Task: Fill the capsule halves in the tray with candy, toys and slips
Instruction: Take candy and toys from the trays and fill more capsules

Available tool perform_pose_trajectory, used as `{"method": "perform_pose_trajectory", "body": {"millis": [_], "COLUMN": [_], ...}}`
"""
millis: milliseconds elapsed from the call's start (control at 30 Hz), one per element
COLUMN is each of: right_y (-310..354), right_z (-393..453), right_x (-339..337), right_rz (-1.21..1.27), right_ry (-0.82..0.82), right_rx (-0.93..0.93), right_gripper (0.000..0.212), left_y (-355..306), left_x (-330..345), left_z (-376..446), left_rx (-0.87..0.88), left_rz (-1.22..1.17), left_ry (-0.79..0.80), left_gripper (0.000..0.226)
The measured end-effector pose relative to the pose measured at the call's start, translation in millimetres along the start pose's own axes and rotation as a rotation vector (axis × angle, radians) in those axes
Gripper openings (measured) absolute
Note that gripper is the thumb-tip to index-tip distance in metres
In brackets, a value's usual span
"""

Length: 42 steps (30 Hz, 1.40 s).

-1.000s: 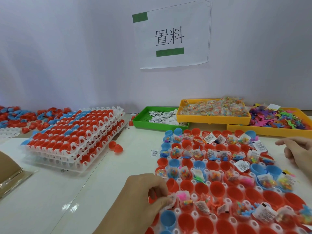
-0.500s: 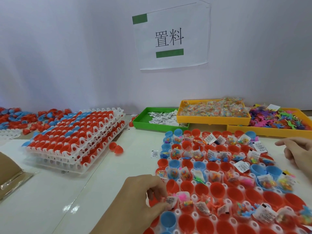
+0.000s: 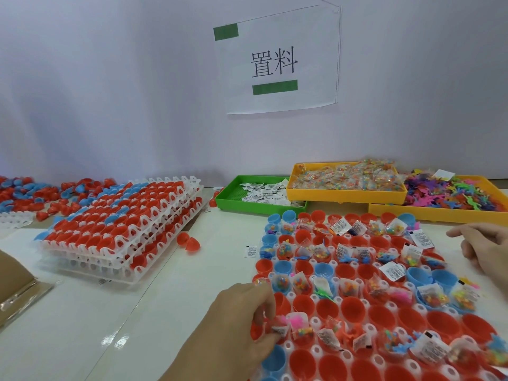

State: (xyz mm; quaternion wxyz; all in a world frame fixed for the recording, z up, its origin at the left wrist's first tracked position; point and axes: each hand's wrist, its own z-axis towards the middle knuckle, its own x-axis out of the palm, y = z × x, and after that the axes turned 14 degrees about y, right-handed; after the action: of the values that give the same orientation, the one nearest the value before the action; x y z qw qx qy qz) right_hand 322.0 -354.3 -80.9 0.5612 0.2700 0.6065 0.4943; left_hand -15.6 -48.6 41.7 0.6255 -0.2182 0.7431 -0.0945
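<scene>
A white tray [image 3: 316, 322] of red and blue capsule halves lies in front of me on the right. Many halves hold candy bags, small toys and printed slips; one whole row of red halves [image 3: 354, 309] is bare. My left hand [image 3: 236, 325] is at the tray's left edge, its fingertips pinching a small printed slip [image 3: 279, 329] over a red half. My right hand [image 3: 486, 248] hovers over the tray's right edge with loosely curled fingers and nothing visible in it.
At the back stand a green tray of slips [image 3: 231, 193], a yellow tray of candy bags [image 3: 343, 195] and a yellow tray of toys [image 3: 434, 214]. A stack of capsule trays [image 3: 123, 229] sits left. Two red halves [image 3: 188, 240] and a slip [image 3: 251, 251] lie loose.
My left hand has lowered the slip a little toward the red half at the tray's left edge. The right hand has stayed where it was.
</scene>
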Motion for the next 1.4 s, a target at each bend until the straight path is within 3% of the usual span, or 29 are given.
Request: {"method": "perform_pose_trajectory", "body": {"millis": [300, 833, 1000, 1400], "right_y": [1, -18, -10, 20], "right_z": [-2, 9, 3, -18], "right_x": [1, -3, -3, 1], "right_rz": [0.001, -0.009, -0.016, -0.007], "right_ry": [0.000, 0.015, 0.013, -0.014], "right_rx": [-0.002, 0.008, 0.018, 0.038], "right_gripper": [0.039, 0.035, 0.038, 0.041], "left_y": [1, 10, 6, 16], "left_x": [-4, -10, -9, -11], "left_z": [1, -12, -11, -12], "left_rx": [-0.098, 0.107, 0.111, 0.135], "left_rz": [-0.043, -0.110, -0.111, -0.100], "left_ry": [0.028, -0.057, -0.069, -0.020], "left_gripper": [0.034, 0.021, 0.010, 0.013]}}
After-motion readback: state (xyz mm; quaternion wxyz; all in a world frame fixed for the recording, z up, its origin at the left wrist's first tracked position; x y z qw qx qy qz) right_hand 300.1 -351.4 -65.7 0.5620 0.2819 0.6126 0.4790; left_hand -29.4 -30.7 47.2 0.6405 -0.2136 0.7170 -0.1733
